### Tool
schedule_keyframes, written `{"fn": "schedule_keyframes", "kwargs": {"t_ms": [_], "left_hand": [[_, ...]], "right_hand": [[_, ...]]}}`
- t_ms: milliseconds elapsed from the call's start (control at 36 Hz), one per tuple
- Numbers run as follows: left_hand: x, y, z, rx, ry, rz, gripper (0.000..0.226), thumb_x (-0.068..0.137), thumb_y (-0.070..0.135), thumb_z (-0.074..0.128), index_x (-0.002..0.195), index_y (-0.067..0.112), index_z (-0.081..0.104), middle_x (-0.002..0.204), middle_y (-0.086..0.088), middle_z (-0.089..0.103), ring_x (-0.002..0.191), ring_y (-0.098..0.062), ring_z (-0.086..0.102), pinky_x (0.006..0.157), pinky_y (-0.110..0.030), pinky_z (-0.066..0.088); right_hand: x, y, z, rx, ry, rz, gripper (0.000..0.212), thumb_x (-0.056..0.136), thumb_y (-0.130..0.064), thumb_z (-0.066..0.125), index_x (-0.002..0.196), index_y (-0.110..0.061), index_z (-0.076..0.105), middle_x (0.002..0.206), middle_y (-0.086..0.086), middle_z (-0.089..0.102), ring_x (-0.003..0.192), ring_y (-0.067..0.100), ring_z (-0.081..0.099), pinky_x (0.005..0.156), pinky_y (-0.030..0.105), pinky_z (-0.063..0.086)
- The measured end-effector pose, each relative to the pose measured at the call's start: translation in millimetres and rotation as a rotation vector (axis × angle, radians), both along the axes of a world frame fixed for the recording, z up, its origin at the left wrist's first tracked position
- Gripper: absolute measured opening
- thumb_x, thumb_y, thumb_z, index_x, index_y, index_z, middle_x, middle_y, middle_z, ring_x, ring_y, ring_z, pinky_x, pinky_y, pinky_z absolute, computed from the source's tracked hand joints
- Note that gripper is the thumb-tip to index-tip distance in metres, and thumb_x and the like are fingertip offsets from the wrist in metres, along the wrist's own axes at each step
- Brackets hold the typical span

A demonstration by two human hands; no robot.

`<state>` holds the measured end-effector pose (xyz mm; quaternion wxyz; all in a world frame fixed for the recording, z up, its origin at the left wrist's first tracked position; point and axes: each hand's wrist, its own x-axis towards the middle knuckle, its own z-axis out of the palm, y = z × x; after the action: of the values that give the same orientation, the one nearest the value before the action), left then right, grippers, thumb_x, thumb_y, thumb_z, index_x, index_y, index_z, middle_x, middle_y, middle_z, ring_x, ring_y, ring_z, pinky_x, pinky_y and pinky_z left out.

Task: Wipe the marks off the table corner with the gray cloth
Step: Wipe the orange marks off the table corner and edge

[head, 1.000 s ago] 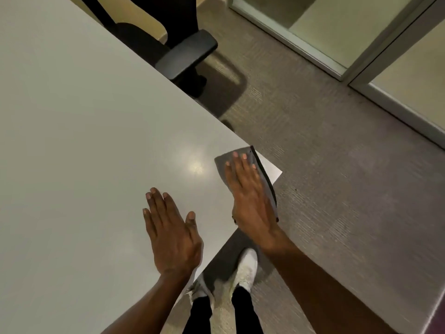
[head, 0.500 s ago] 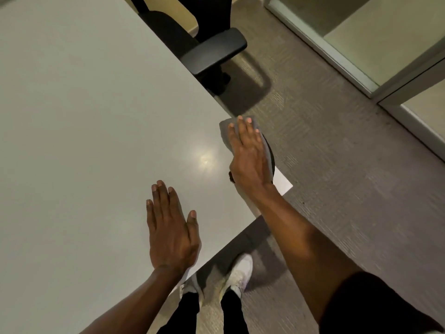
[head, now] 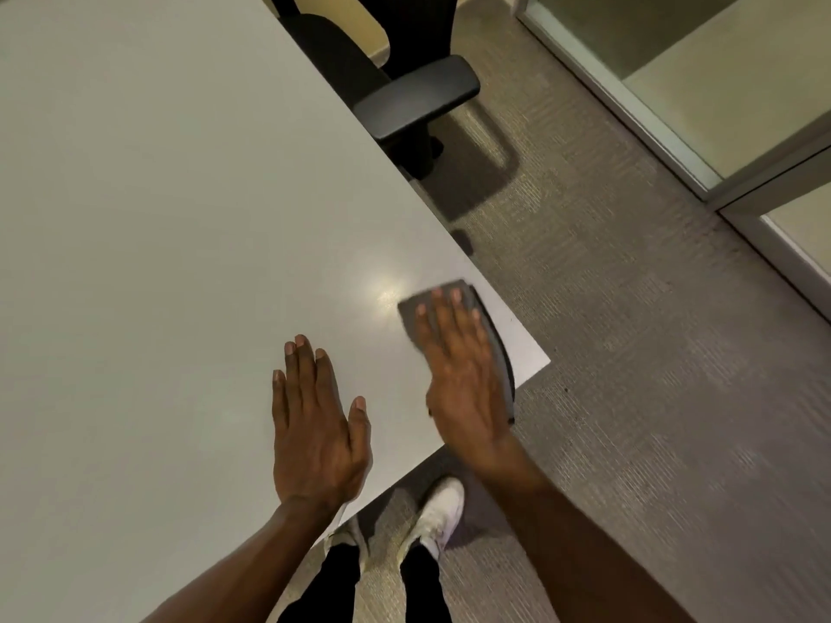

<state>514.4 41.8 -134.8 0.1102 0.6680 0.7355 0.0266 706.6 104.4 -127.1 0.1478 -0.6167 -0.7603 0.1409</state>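
Observation:
A folded gray cloth point(head: 494, 339) lies flat on the pale gray table point(head: 180, 218), close to its near right corner point(head: 535, 357). My right hand point(head: 463, 379) presses flat on the cloth with fingers extended, covering most of it; only the far end and right edge of the cloth show. My left hand point(head: 314, 424) rests palm down on the bare tabletop to the left, fingers apart, holding nothing. No marks are visible on the corner; a light glare sits just left of the cloth.
A black office chair point(head: 404, 96) stands against the table's right edge further back. Carpeted floor lies to the right, with glass partition frames point(head: 674, 141) beyond. My feet in white shoes point(head: 436, 510) stand below the table's near edge.
My right hand has slid the cloth back toward me along the right edge, returning from its farther position half a second ago to near the corner. My left hand stays planted.

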Motion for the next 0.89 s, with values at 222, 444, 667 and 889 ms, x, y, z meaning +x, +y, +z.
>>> {"fn": "schedule_keyframes", "kwargs": {"t_ms": [222, 444, 667, 889], "left_hand": [[-2, 0, -2, 0.004, -0.017, 0.009, 0.080, 0.112, 0.052, 0.023, 0.177, 0.005, 0.014, 0.188, -0.012, -0.004, 0.175, -0.025, -0.007, 0.142, -0.054, 0.010], [-1, 0, 0, 0.002, -0.013, 0.008, 0.079, 0.113, 0.047, 0.029, 0.176, 0.001, 0.017, 0.188, -0.015, -0.002, 0.175, -0.027, -0.007, 0.141, -0.054, 0.009], [0, 1, 1, -0.010, 0.005, 0.004, 0.078, 0.112, 0.043, 0.033, 0.175, -0.001, 0.018, 0.188, -0.016, -0.003, 0.175, -0.028, -0.008, 0.141, -0.056, 0.010], [1, 0, 2, 0.003, 0.005, 0.014, 0.080, 0.112, 0.046, 0.031, 0.176, 0.004, 0.014, 0.188, -0.011, -0.004, 0.175, -0.025, -0.010, 0.142, -0.053, 0.006]], "right_hand": [[19, 85, 3, -0.022, -0.047, -0.051, 0.086, 0.083, 0.014, 0.046, 0.165, -0.005, 0.029, 0.176, 0.020, 0.017, 0.165, 0.039, 0.009, 0.134, 0.054, 0.018], [51, -56, 7, -0.008, -0.037, -0.093, 0.093, 0.081, 0.026, 0.056, 0.165, -0.004, 0.029, 0.176, 0.016, 0.021, 0.166, 0.034, 0.011, 0.133, 0.055, 0.022], [58, -20, 2, 0.012, 0.075, -0.058, 0.075, 0.091, 0.024, 0.049, 0.161, 0.000, 0.037, 0.173, 0.021, 0.027, 0.165, 0.039, 0.013, 0.133, 0.058, 0.019], [20, 80, -2, -0.009, 0.089, 0.045, 0.083, 0.081, 0.020, 0.051, 0.161, 0.002, 0.036, 0.173, 0.025, 0.025, 0.164, 0.041, 0.012, 0.135, 0.055, 0.015]]}}
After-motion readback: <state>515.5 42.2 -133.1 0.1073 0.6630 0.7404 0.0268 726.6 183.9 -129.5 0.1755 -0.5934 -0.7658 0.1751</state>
